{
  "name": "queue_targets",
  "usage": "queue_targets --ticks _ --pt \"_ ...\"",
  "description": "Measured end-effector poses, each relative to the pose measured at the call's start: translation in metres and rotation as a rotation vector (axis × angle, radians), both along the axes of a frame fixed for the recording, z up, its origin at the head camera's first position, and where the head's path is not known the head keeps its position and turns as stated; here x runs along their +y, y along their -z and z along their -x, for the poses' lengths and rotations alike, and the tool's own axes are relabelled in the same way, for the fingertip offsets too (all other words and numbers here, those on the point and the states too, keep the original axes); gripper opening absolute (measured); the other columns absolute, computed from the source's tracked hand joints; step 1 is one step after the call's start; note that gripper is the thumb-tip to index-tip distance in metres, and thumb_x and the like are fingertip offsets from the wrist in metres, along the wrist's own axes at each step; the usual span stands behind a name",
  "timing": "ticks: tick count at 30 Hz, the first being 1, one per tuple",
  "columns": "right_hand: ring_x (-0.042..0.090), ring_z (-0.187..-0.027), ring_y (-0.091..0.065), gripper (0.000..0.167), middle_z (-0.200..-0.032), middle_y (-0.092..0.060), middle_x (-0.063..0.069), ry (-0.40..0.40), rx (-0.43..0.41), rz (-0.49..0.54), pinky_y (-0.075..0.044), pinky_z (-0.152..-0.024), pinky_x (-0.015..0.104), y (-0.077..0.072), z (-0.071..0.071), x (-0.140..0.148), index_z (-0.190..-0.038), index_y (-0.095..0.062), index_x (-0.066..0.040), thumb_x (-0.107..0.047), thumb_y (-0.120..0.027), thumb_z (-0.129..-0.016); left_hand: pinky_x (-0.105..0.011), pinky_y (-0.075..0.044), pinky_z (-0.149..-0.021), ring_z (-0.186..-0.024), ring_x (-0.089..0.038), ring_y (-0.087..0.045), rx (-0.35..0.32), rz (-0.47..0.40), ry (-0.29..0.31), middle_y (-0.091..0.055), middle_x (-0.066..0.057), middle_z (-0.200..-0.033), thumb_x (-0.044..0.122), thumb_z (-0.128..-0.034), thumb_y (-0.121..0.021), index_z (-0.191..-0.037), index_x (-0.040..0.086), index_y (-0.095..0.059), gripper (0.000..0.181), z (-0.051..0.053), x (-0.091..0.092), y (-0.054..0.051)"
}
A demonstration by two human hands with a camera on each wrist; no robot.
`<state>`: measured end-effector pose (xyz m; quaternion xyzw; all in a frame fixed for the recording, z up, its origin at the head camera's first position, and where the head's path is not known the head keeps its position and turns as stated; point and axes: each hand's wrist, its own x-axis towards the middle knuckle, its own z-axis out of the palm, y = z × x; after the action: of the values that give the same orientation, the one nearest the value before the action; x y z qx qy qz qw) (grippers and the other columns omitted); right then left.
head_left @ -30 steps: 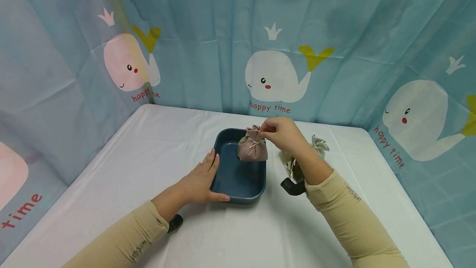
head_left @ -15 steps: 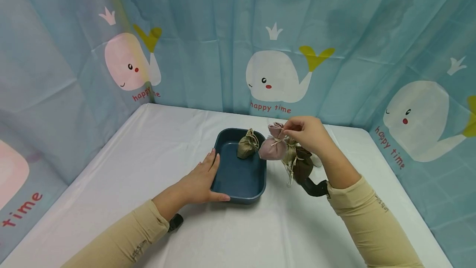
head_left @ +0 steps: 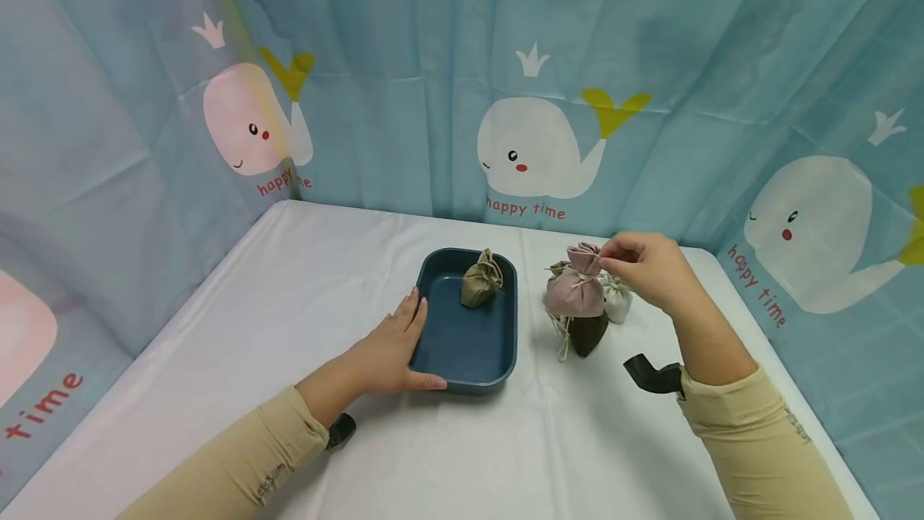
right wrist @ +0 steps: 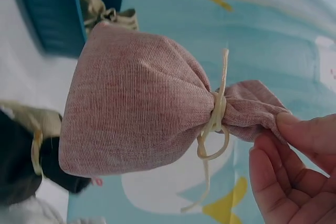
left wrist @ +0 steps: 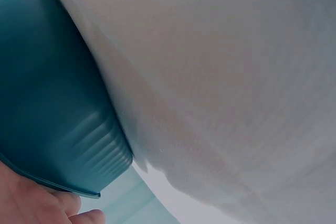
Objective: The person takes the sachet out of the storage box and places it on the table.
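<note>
My right hand (head_left: 653,267) pinches the gathered top of a pink drawstring pouch (head_left: 575,295) between thumb and fingers. The pouch hangs in the air, tied with a pale cord, in front of other pouches on the table. Across from it, my left hand (head_left: 386,347) rests with straight fingers against the left side of a dark blue rectangular dish (head_left: 462,351), thumb at its near corner. Inside the dish, at the far right, sits an olive-brown pouch (head_left: 480,279). The left wrist view shows the dish's outer wall (left wrist: 58,93) with fingertips at its rim.
Beneath and behind the held pouch stand a dark brown pouch (head_left: 588,335) and a pale grey-green pouch (head_left: 617,299); another is mostly hidden. A white cloth (head_left: 346,263) covers the table. A blue whale-print curtain (head_left: 404,127) encloses its back and sides.
My right hand has carried the pink pouch rightward, from over the dish to over the pouches at the right. The olive-brown pouch in the dish is now uncovered. My left hand stays put.
</note>
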<state>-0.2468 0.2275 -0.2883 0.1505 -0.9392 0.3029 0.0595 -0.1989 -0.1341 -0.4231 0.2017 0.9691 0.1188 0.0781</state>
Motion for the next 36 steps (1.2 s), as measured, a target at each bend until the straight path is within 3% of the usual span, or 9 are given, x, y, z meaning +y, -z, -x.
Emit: queue_targets --ticks 10,21,36 --pt "0.018 -0.07 -0.053 0.015 -0.08 -0.064 0.004 0.063 0.023 -0.035 -0.044 -0.057 0.029 0.003 -0.013 0.033 -0.085 -0.067 -0.012 -0.026 -0.062 -0.088 -0.046 -0.017 -0.109 -0.14 -0.024 0.004 -0.005 -0.01 0.001 0.014 -0.012 -0.152 0.085 -0.0605 -0.048 -0.146 0.008 0.004 0.127 -0.004 0.001 -0.004" --pt "0.011 -0.066 -0.05 0.013 -0.081 -0.063 0.007 0.072 0.075 -0.022 -0.042 -0.055 0.025 0.016 -0.014 0.061 -0.084 -0.067 -0.007 -0.019 -0.063 -0.088 -0.046 -0.017 -0.109 -0.14 -0.026 0.004 0.006 -0.013 0.008 0.013 -0.013 -0.152 0.085 -0.0613 -0.046 -0.146 0.007 0.004 0.126 -0.004 0.0 -0.005" --pt "0.017 -0.066 -0.049 0.013 -0.076 -0.062 0.004 0.079 -0.007 -0.127 -0.041 -0.054 0.029 0.028 -0.011 0.077 -0.083 -0.066 -0.007 -0.017 -0.06 -0.089 -0.047 -0.017 -0.109 -0.14 -0.028 0.001 0.012 -0.024 0.013 0.013 -0.014 -0.152 0.084 -0.0614 -0.047 -0.147 0.006 0.001 0.126 -0.004 0.0 -0.006"
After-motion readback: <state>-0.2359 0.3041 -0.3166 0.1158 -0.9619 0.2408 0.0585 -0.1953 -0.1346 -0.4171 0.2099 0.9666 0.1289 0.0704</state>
